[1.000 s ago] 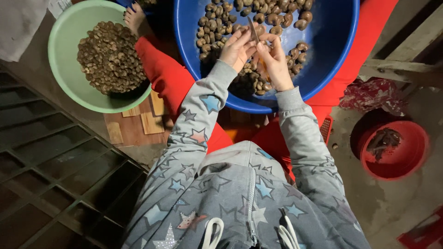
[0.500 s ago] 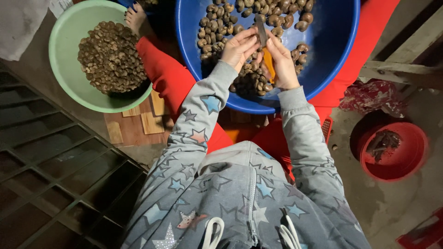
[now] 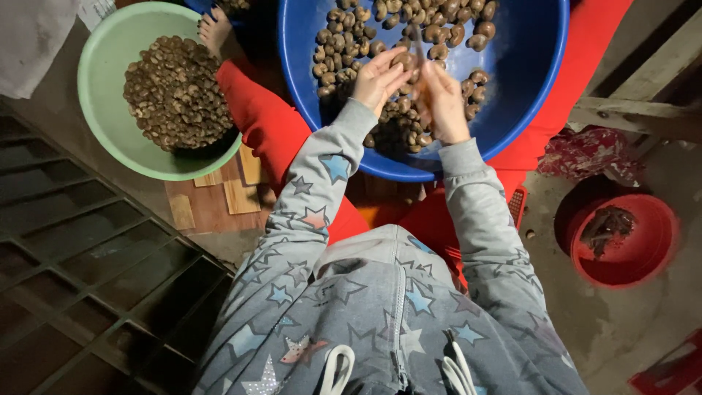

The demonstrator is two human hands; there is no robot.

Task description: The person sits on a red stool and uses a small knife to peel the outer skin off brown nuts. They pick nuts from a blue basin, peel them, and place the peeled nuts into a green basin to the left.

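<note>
Head cam: both hands (image 3: 409, 91) raised together over blue basin (image 3: 541, 88), prob. gripping nut.

Your left hand (image 3: 379, 77) pinches 1 brown, kidney-shaped nut (image 3: 403, 60) between thumb and fingertips, holding it above the blue basin (image 3: 537, 88). Your right hand (image 3: 442, 102) is closed around a thin blade (image 3: 417, 45) whose pale, narrow tip points up and away from you, just beside the nut; the blur hides whether they touch. The basin is round, deep and glossy, resting on your lap. Its floor holds a loose heap of nuts (image 3: 431, 22), brown and tan, mostly piled at the far side and under your hands.
</note>
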